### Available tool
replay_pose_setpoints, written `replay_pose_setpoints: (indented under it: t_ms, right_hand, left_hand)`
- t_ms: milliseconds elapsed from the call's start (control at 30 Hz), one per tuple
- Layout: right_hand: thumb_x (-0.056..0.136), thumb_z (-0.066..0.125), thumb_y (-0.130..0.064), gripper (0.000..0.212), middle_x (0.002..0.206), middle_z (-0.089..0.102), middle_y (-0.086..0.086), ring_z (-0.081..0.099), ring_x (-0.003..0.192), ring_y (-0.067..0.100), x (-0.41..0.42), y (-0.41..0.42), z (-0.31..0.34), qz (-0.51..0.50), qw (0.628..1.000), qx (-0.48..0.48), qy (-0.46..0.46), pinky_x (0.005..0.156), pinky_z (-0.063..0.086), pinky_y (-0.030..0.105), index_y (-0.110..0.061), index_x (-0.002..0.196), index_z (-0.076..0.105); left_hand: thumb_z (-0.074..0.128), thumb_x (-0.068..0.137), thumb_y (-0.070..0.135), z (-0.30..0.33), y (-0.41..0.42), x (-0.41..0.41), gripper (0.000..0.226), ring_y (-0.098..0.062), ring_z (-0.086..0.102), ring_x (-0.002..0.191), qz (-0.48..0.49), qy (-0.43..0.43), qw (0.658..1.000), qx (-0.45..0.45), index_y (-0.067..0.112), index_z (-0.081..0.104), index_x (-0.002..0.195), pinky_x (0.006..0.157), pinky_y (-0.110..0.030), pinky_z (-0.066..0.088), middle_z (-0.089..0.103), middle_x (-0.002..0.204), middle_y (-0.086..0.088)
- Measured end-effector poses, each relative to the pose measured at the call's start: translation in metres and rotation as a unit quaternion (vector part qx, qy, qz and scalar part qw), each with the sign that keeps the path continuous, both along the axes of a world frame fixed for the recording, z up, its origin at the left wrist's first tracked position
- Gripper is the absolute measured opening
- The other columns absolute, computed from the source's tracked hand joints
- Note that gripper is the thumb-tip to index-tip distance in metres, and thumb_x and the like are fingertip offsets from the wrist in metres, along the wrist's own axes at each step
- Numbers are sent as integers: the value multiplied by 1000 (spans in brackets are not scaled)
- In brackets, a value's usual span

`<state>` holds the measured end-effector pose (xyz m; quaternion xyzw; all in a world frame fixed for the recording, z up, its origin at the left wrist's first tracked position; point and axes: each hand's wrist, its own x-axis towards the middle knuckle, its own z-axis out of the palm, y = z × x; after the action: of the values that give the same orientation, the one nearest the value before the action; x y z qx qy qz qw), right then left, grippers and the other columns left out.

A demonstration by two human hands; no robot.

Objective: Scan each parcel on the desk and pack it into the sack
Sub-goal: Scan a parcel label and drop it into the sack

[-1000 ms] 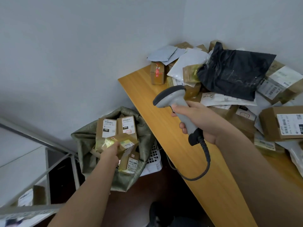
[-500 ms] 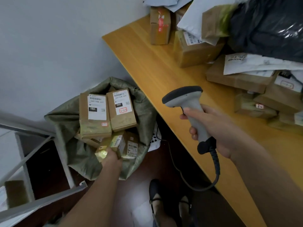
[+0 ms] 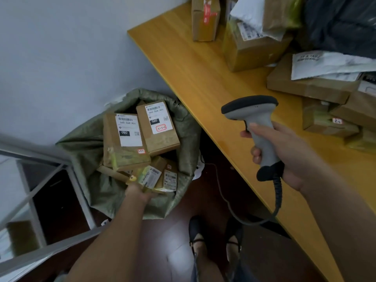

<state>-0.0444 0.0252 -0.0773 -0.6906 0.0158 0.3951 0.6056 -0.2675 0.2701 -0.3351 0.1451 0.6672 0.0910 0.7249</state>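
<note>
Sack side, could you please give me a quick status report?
Left hand lowering a small taped parcel into the green sack. Right hand grips the barcode scanner. More parcels wait on the desk.

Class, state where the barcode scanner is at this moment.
In the head view, right of centre: the barcode scanner is held in the right hand above the desk's front edge.

Olive-green sack (image 3: 87, 151), grey-black scanner (image 3: 256, 121), yellow wood-grain desk (image 3: 195, 64)

Left hand (image 3: 140, 193) fingers hidden under small parcel (image 3: 149, 177) inside sack (image 3: 85, 143); grip unclear. Black bag (image 3: 341, 23) and parcel pile on surface (image 3: 203, 74) cut off by top and right edges. Label print too small to read. Sack bottom hidden by left forearm.
</note>
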Motion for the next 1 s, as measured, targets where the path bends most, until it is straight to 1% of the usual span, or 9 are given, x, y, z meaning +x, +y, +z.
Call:
replay_pose_setpoints:
  t_ms: [67, 167, 333, 400, 467, 633, 733, 833, 1000]
  right_hand:
    - [96, 61, -27, 23, 106, 62, 7, 48, 54, 11, 3, -1, 7, -13, 1000, 11, 6, 49, 44, 23, -17, 116, 60]
    - [96, 61, -26, 20, 106, 62, 8, 48, 54, 11, 5, -6, 17, -32, 999, 29, 8, 49, 44, 23, -19, 114, 60]
    - [95, 62, -24, 21, 108, 62, 10, 48, 54, 10, 13, -16, 24, -52, 998, 38, 1, 49, 44, 23, -17, 115, 60]
    - [95, 62, -24, 22, 108, 61, 10, 48, 54, 11, 15, -21, 24, -55, 998, 42, 2, 49, 44, 23, -17, 115, 59]
    - [95, 62, -24, 21, 108, 61, 10, 48, 54, 10, 16, -27, 26, -59, 997, 44, 1, 49, 43, 24, -18, 115, 59]
    - [95, 62, -22, 19, 105, 60, 9, 47, 53, 10, 25, -43, 27, -76, 996, 43, 4, 48, 43, 23, -17, 113, 60]
    - [94, 63, -20, 19, 105, 60, 9, 47, 54, 11, 30, -52, 28, -87, 995, 42, 5, 49, 43, 23, -17, 113, 60]
    - [94, 62, -20, 22, 106, 60, 10, 47, 55, 11, 37, -61, 28, -90, 995, 39, 5, 50, 43, 24, -17, 116, 59]
    - [94, 62, -21, 21, 107, 61, 10, 47, 56, 11, 47, -69, 25, -101, 994, 40, 9, 50, 44, 24, -18, 115, 59]
  left_hand:
    - [47, 97, 37, 23, -8, 5, 38, -38, 60, 111, -3, -17, 1000, -26, 15, 62, 125, 70, -60, 51, 64, 124, -16]
    - [38, 100, 37, 37, -16, 9, 43, -42, 54, 117, -10, -22, 999, -22, 12, 58, 129, 77, -62, 47, 58, 130, -20]
    - [40, 101, 30, 51, -28, 20, 38, -40, 54, 115, -18, 9, 1000, -3, 8, 56, 128, 78, -61, 46, 58, 125, -22]
    - [39, 102, 27, 57, -34, 26, 42, -39, 49, 125, -41, 31, 999, 13, 6, 47, 137, 90, -61, 44, 51, 137, -21]
    - [34, 103, 23, 60, -38, 31, 48, -37, 39, 137, -72, 75, 994, 42, 6, 33, 148, 102, -54, 39, 36, 152, -17]
    - [33, 102, 9, 73, -48, 52, 41, -37, 36, 137, -97, 80, 990, 62, 2, 36, 143, 110, -53, 34, 37, 147, -21]
    - [32, 103, 14, 78, -54, 66, 43, -31, 38, 138, -80, 87, 992, 46, 4, 34, 145, 110, -47, 35, 33, 152, -16]
    - [31, 104, 15, 83, -60, 80, 44, -31, 39, 138, -111, 103, 986, 70, 6, 33, 146, 108, -46, 38, 34, 153, -15]
    - [34, 104, 15, 91, -67, 103, 41, -31, 45, 131, -104, 107, 985, 84, 11, 39, 144, 108, -48, 39, 42, 145, -15]
